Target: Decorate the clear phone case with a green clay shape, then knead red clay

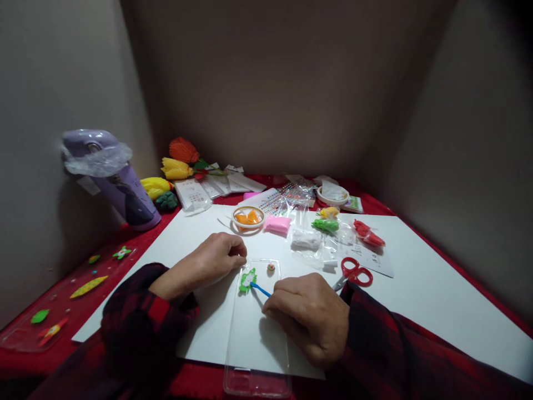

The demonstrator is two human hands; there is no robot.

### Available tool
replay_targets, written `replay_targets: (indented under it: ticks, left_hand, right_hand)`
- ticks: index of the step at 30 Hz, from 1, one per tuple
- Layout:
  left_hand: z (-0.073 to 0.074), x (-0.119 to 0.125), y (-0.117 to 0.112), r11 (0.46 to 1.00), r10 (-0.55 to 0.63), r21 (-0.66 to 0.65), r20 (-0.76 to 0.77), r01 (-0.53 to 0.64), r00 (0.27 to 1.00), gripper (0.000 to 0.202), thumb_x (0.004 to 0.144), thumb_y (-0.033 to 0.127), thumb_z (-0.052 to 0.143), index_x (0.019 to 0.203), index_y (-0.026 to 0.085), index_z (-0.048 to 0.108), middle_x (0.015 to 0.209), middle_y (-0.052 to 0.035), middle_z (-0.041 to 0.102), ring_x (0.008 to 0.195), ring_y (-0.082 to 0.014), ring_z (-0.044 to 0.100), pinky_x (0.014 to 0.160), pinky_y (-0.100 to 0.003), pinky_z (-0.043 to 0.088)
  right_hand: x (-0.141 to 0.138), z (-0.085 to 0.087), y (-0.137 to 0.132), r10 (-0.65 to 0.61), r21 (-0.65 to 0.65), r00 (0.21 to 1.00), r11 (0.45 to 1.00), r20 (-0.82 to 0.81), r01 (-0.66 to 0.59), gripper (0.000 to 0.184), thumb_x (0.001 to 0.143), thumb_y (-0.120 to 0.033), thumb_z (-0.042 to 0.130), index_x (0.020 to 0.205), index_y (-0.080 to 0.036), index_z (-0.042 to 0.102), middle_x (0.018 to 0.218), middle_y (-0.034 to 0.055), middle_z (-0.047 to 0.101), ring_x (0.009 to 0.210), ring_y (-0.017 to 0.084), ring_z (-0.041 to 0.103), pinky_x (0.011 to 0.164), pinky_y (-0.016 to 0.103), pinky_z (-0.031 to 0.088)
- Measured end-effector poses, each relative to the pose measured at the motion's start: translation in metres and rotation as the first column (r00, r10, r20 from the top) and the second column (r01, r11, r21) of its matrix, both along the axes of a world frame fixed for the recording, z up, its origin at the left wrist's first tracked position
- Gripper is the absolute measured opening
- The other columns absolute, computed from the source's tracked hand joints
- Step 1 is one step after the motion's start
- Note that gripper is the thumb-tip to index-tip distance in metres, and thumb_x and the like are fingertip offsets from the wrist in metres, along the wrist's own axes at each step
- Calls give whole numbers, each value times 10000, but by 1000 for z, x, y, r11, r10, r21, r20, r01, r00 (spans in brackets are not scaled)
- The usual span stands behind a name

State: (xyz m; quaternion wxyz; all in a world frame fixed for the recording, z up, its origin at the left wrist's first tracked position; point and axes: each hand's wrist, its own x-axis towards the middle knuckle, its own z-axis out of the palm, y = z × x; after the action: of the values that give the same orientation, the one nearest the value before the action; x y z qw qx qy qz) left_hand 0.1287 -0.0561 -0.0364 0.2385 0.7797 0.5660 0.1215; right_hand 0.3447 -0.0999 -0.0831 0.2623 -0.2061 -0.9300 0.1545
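A clear plastic case (pixel 258 344) lies lengthwise in front of me, its near end past the white board's edge. On its upper left part sits a flat green clay piece with a jagged rim and a white middle (pixel 249 279). Beside that is a small round ornament (pixel 270 268). My left hand (pixel 214 255) rests with curled fingers, thumb and forefinger together at the case's upper left corner. Closed around a thin blue modelling tool (pixel 261 289), my right hand (pixel 310 316) brings its tip to the white middle of the clay.
Red-handled scissors (pixel 357 272) lie right of my right hand. Bagged clay in white (pixel 306 239), green (pixel 325 225) and red (pixel 369 233) lies behind, near a tape roll (pixel 249 218). A purple bottle (pixel 112 180) stands back left; a decorated clear case (pixel 62 300) lies left.
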Motion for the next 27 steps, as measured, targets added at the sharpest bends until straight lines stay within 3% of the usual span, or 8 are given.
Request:
replay_targets:
  ticks: [10,27]
  left_hand:
    - [-1,0,-1,1000,10,-14,0,-10,1000,130,688,203,509,694,164,633,687,-12,643,652,-162,562,580,-249,388]
    - [-2,-2,1,1000,-7,9,-2,7,1000,138,687,208,509,694,163,640,680,-18,643,643,-168,564,576,-254,387]
  right_hand:
    - [1,1,-2,-13,32,998,999,-64,15,173,781,-100,458,860,-161,600,661,20,555,593,141,506,548,273,304]
    - [-1,0,0,-12,27,1000,1000,23,12,137,767,-139,481,841,-169,592,683,27,576,603,143,504,545,271,291]
